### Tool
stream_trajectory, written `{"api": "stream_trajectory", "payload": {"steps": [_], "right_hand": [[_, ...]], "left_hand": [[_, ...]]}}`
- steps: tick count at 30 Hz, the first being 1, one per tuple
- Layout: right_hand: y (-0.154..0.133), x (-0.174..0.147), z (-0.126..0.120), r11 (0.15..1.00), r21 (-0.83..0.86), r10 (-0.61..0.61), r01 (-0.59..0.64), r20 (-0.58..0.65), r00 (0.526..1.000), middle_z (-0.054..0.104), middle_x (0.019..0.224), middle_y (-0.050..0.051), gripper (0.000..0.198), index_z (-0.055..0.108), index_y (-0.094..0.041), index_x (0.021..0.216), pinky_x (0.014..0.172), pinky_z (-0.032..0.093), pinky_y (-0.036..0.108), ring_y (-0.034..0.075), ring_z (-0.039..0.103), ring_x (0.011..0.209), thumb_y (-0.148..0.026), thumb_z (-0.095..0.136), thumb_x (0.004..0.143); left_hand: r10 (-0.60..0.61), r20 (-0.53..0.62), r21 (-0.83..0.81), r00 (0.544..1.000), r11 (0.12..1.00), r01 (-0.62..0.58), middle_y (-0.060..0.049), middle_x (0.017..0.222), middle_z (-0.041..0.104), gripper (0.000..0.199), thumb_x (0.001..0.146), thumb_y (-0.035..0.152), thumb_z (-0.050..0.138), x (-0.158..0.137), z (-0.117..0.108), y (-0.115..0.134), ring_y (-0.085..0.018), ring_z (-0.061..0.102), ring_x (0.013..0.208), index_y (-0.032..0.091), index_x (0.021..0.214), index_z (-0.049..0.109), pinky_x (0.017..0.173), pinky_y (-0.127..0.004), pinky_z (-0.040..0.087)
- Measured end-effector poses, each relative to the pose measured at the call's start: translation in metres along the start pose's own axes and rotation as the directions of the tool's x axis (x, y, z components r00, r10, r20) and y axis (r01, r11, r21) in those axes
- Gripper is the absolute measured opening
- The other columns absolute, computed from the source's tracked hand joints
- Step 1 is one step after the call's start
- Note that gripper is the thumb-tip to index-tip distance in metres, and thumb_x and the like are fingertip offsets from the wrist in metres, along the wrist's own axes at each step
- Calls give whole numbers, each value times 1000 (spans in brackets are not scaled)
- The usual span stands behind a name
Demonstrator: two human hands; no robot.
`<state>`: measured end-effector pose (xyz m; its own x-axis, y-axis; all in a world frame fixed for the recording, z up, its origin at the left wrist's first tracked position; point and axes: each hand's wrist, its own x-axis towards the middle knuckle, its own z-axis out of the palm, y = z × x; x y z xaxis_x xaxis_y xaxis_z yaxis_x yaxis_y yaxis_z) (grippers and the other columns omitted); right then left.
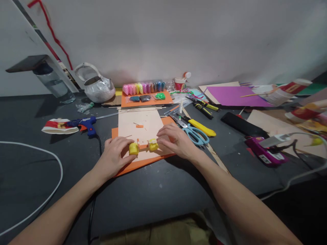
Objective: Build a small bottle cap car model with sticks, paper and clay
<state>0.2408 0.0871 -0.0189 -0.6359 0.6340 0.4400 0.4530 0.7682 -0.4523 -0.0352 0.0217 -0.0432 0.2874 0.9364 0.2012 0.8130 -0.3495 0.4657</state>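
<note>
Over a cream sheet (pixel 127 119), my left hand (pixel 116 153) pinches a small yellow cylinder-shaped piece (pixel 133 148) between thumb and fingers. A second yellow piece (pixel 153 145), with a pale strip on top, is at the fingertips of my right hand (pixel 173 140), whose thumb and fingers close on its right side. Between the two yellow pieces lies a short orange strip (pixel 143 147); whether it joins them I cannot tell. Orange scraps (pixel 139 126) and thin sticks lie on the sheet, beyond my hands. Orange sheets (pixel 138 166) stick out beneath it.
Blue-handled scissors (pixel 195 136) and a yellow cutter (pixel 203 128) lie right of the sheet. A blue glue gun (pixel 89 126) with a black cable is on the left. Behind stand a silver kettle (pixel 99 90), a tilted-looking bottle (pixel 55 85) and colored clay packs (pixel 144 88).
</note>
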Motion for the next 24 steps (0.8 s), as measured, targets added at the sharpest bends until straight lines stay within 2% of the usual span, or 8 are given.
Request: {"api": "stream_trajectory", "payload": {"steps": [4, 7, 11, 14, 17, 19, 22, 24], "right_hand": [[4, -1, -1, 1000, -28, 7, -5, 78, 997, 67, 119, 13, 32, 69, -20, 109, 101, 46, 50, 29, 57, 116, -41, 73, 87], [6, -1, 5, 999, -43, -2, 8, 136, 991, 63, 129, 14, 36, 68, -20, 114, 109, 40, 56, 32, 48, 131, -39, 76, 84], [8, -2, 11, 999, -43, -8, 14, 152, 988, 63, 131, 13, 30, 69, -20, 112, 112, 38, 56, 32, 45, 135, -34, 74, 86], [8, -2, 8, 1000, -31, 2, 2, 132, 991, 64, 131, 14, 37, 69, -18, 112, 112, 38, 57, 33, 47, 134, -38, 79, 82], [9, -3, 3, 1000, -9, 30, -29, 62, 998, 66, 128, 14, 43, 70, -18, 111, 110, 39, 56, 34, 51, 130, -45, 80, 79], [10, -3, 0, 998, 9, 66, -66, -26, 997, 70, 120, 11, 29, 70, -20, 107, 106, 43, 51, 29, 57, 121, -42, 72, 88], [14, -4, 0, 988, 32, 156, -153, -191, 969, 73, 99, 9, 17, 69, -20, 91, 92, 49, 44, 24, 64, 98, -29, 55, 98], [17, -5, 3, 977, 46, 212, -207, -274, 938, 72, 88, 8, 19, 66, -19, 83, 84, 49, 41, 23, 63, 87, -25, 55, 96]], "left_hand": [[-4, -7, -6, 1000, 1000, 4, -9, 122, 70, 34, 87, 45, 64, 0, -2, -1, -30, 59, 116, 24, 115, 62, 97, -47, 34], [-2, -9, -12, 1000, 1000, 2, -8, 119, 71, 30, 87, 43, 64, 0, -1, -1, -30, 59, 115, 25, 111, 63, 97, -47, 35], [-5, -19, -28, 1000, 1000, 5, -9, 121, 71, 31, 87, 41, 65, 1, 1, 1, -30, 59, 117, 24, 113, 63, 98, -48, 34], [-9, -38, -52, 999, 999, 7, -10, 126, 69, 39, 85, 41, 68, 2, 0, 2, -31, 58, 118, 23, 119, 62, 101, -50, 34], [-8, -71, -100, 997, 995, 1, -8, 125, 70, 47, 82, 46, 71, 1, -8, 1, -30, 59, 118, 24, 122, 62, 103, -48, 37], [-26, -125, -140, 992, 990, 8, -6, 121, 71, 38, 90, 47, 61, 1, -13, -1, -27, 60, 117, 25, 120, 62, 102, -44, 41], [-84, -242, -175, 967, 984, 42, -6, 110, 71, 29, 99, 42, 44, 1, -18, -5, -24, 63, 108, 23, 105, 66, 98, -40, 45], [-103, -291, -178, 951, 983, 53, -6, 100, 71, 26, 98, 40, 47, 2, -17, -9, -24, 63, 100, 23, 90, 65, 94, -40, 45]]}}
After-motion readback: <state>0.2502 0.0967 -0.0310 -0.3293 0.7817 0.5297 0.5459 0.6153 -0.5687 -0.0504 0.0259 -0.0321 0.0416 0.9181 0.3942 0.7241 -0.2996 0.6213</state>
